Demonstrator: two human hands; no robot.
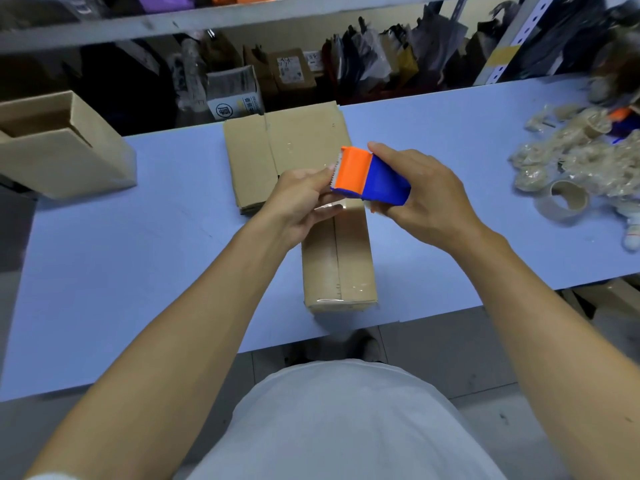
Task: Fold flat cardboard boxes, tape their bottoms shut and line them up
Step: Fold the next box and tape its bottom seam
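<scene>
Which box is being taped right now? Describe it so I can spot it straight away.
On the blue table, look at the near edge, straight ahead of the person. The box stands there, just below the tape dispenser held by the right hand and the left hand. Unlike the flat stack behind and the open box far left, it is folded shut, with clear tape along its seam.
</scene>
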